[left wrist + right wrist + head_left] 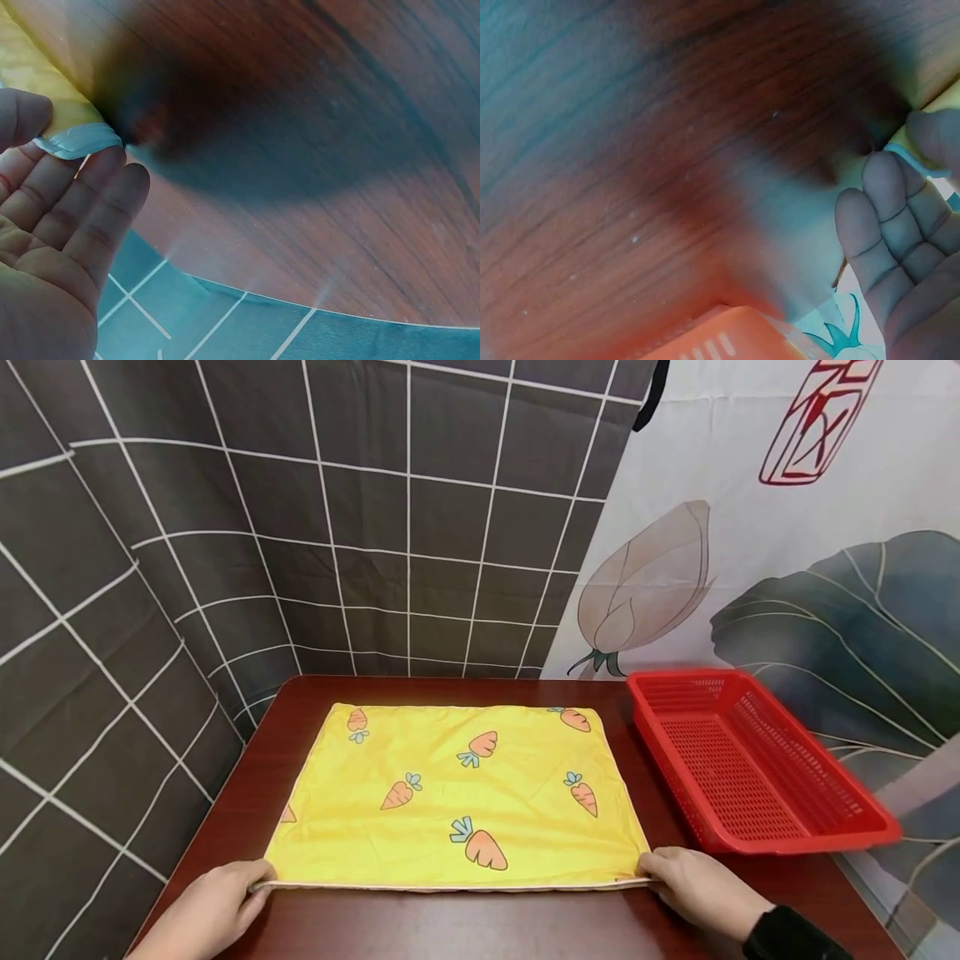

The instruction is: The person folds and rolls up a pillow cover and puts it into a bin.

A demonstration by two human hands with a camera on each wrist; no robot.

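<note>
A dark red wooden tabletop (450, 927) stands against a grey grid-patterned cloth and a flower-printed hanging. At its near edge the left hand (213, 906) pinches the near-left corner of a yellow carrot-print pillowcase (457, 793), and the right hand (701, 885) pinches the near-right corner, thumb and fingers closed on the hem. The pillowcase lies flat, its long axis running left to right between the hands, stretching away from them. Farther right sits a red basket (750, 760), nearer the right hand.

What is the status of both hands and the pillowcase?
Left hand and right hand pinch near corners of carrot-print pillowcase, flat on table. Red basket apart.
</note>
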